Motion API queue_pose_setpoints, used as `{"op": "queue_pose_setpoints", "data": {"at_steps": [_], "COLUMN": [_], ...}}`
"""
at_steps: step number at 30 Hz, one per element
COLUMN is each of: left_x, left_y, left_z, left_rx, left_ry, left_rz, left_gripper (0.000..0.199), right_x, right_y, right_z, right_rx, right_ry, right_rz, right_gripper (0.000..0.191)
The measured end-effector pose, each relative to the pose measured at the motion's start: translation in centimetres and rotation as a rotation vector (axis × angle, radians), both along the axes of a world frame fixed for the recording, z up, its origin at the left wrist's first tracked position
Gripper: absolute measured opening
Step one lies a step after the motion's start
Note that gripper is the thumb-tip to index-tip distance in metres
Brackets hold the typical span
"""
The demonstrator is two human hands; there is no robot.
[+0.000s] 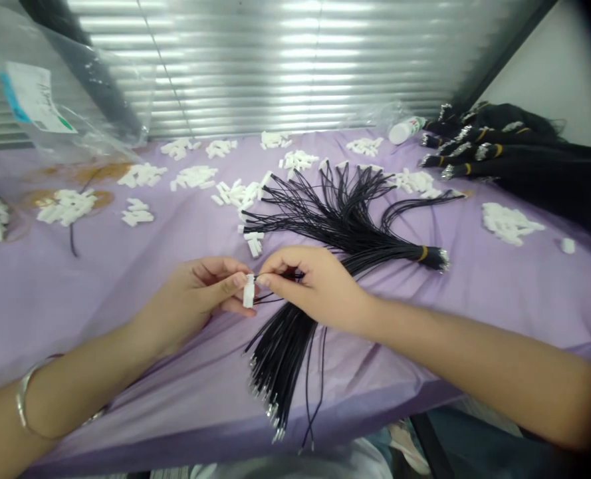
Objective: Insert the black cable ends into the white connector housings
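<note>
My left hand (pixel 203 289) pinches a small white plastic connector housing (pixel 248 291) between thumb and fingers. Close beside it, my right hand (pixel 308 283) grips the end of a black wire (pixel 256 277) at the housing's side; whether the tip sits inside, I cannot tell. Below my right hand lies a loose fan of black wires (pixel 285 352) with silvery metal terminals at the near ends. Behind it, a bundle of black wires (pixel 369 233) is bound by a yellow band (pixel 423 253), its far ends spread out, several with white housings on them.
Small piles of white housings (pixel 193 177) dot the purple tablecloth (pixel 185 233). More banded black wire bundles (pixel 534 159) lie at the back right near a white bottle (pixel 405 130). A clear plastic bag (pixel 96 126) stands at the back left, before the window blinds (pixel 275 66).
</note>
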State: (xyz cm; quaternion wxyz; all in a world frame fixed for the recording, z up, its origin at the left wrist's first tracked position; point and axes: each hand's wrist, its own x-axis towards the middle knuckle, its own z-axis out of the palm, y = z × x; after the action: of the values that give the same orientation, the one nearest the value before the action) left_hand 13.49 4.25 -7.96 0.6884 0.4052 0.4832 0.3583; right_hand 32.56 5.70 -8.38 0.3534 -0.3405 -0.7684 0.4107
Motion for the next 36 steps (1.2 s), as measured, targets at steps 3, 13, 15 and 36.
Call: {"op": "queue_pose_setpoints", "data": {"at_steps": [3, 13, 15, 36], "left_x": [-0.3, -0.5, -0.4, -0.2], "left_y": [0.0, 0.3, 0.4, 0.3], "left_z": [0.0, -0.3, -0.3, 0.0], "left_rx": [0.028, 0.014, 0.007, 0.072], "left_ry": [0.015, 0.039, 0.038, 0.178], "left_rz": [-0.050, -0.103, -0.104, -0.138], "left_gripper": [0.010, 0.012, 0.011, 0.010], "right_x": [0.1, 0.8, 1.0, 0.4], "right_y": [0.1, 0.5, 0.7, 0.5], "right_z": [-0.1, 0.2, 0.3, 0.0], "right_rx": [0.048, 0.632, 0.766, -0.018], "right_ry": [-0.058, -0.235, -0.340, -0.212], "right_rz": [-0.045, -0.040, -0.011, 0.046], "right_gripper": [0.011, 0.014, 0.016, 0.011]}}
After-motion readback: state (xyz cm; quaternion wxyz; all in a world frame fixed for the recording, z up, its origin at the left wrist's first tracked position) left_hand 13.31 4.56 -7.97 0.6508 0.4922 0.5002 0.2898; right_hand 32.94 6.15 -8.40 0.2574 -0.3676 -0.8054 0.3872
